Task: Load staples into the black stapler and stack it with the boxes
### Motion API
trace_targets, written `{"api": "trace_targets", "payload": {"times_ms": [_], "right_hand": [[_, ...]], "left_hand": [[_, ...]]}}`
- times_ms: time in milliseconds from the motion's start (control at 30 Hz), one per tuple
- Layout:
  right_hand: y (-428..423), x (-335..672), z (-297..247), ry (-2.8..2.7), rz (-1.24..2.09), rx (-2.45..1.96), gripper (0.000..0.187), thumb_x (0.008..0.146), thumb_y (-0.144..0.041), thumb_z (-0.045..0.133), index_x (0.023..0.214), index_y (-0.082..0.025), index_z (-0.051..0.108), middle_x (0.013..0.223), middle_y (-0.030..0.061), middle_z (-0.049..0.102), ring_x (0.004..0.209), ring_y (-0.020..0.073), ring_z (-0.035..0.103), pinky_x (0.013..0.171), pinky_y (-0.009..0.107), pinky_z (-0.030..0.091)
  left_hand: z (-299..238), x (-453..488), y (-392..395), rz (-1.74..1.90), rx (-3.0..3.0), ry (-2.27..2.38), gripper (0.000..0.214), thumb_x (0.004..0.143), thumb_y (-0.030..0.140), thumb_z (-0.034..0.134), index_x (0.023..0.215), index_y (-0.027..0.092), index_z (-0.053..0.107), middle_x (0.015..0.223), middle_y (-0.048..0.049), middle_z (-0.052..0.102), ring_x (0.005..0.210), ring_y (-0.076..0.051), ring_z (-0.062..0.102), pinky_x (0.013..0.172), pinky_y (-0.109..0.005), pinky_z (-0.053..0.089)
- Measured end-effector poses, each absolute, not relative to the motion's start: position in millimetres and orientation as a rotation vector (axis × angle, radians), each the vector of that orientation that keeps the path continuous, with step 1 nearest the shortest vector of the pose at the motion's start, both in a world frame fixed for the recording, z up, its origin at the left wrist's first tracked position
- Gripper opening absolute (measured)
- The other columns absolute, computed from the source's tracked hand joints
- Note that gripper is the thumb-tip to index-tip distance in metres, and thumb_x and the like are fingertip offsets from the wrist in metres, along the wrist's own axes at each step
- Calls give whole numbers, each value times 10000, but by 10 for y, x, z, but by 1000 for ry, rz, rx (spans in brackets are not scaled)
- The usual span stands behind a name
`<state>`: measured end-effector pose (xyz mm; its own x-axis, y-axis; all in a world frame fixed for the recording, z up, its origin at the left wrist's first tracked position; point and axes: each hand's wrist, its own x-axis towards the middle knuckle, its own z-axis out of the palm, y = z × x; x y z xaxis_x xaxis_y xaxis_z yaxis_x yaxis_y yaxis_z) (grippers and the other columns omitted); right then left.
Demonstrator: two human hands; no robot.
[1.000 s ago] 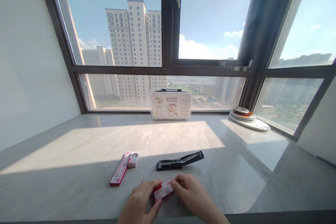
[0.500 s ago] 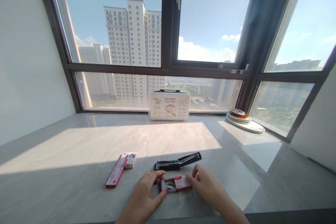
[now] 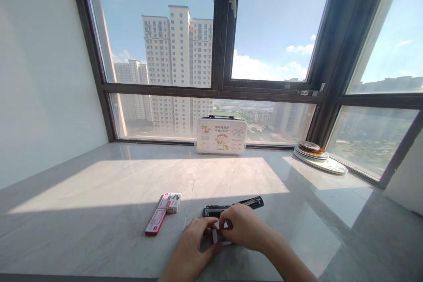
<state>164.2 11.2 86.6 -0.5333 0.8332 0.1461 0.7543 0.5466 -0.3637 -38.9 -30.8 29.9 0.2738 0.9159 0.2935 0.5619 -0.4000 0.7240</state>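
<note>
My left hand (image 3: 193,243) grips the end of a small open staple box (image 3: 214,236), with its thumb on the near side and fingers on the far side. Over that box bends my right hand (image 3: 246,228), its fingers pinched together at the opening. Whatever lies between those fingertips is hidden, and the hand covers most of the box. Just behind, an opened black stapler (image 3: 254,202) lies on the surface, partly blocked by the right hand.
To the left lie a long red-and-white box (image 3: 157,220) and a small staple box (image 3: 174,202) touching it. A white printed case (image 3: 221,139) stands against the window. Stacked plates (image 3: 319,161) sit at the back right on the marble sill (image 3: 109,224).
My right hand has moved left from the box's right end to its opening, now covering the box's red label. The left hand keeps its hold. The whole view has shifted slightly.
</note>
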Motion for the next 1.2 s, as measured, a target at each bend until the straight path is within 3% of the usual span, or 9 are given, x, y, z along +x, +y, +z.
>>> {"api": "trace_targets", "payload": {"times_ms": [133, 333, 467, 567, 867, 1033, 1200], "right_hand": [[69, 1870, 862, -2380, 554, -1263, 138, 771, -236, 639, 838, -258, 757, 677, -36, 682, 600, 130, 565, 565, 229, 319], [-33, 2220, 733, -2195, 661, -1295, 128, 838, -281, 634, 894, -241, 742, 708, -25, 653, 659, 144, 561, 614, 240, 366], [-107, 2327, 634, -2162, 727, -1320, 286, 794, -369, 732, 1059, -259, 741, 844, -9, 669, 716, 160, 575, 639, 252, 385], [-130, 2305, 565, -2159, 743, -1339, 297, 777, -382, 757, 1045, -253, 750, 848, -7, 664, 726, 160, 575, 645, 252, 382], [-85, 2153, 669, -2230, 617, -1381, 381, 732, -501, 795, 1035, -274, 754, 845, -5, 680, 740, 174, 573, 672, 266, 374], [-31, 1974, 668, -2250, 622, -1322, 212, 768, -381, 764, 956, -285, 780, 796, -10, 684, 693, 155, 576, 637, 257, 356], [64, 1812, 663, -2265, 533, -1255, 143, 853, -348, 685, 930, -283, 787, 772, -6, 692, 694, 153, 585, 650, 261, 355]], "left_hand": [[270, -391, -300, 964, 2042, 1329, 496, 786, 218, 675, 1275, 279, 616, 1189, -41, 662, 1086, -214, 615, 982, -326, 481], [281, -397, -312, 992, 2060, 1329, 498, 776, 219, 679, 1266, 291, 618, 1179, -32, 663, 1070, -207, 613, 968, -320, 476], [342, -374, -312, 971, 2003, 1441, 306, 863, 373, 627, 1141, 246, 646, 966, -16, 701, 881, -195, 642, 807, -296, 485], [341, -268, -294, 927, 1951, 1506, 223, 924, 377, 534, 1058, 234, 641, 788, 18, 696, 707, -170, 620, 699, -275, 445], [296, -244, -203, 1002, 1877, 1498, 152, 947, 344, 443, 968, 234, 546, 757, 26, 647, 667, -145, 597, 632, -246, 400], [383, -484, 53, 940, 1988, 1726, 342, 838, 381, 606, 1151, 243, 583, 832, 35, 608, 741, -155, 590, 690, -244, 389], [405, -472, 97, 826, 2095, 1632, 237, 800, 401, 669, 988, 259, 694, 789, 24, 637, 793, -186, 595, 689, -254, 353]]}}
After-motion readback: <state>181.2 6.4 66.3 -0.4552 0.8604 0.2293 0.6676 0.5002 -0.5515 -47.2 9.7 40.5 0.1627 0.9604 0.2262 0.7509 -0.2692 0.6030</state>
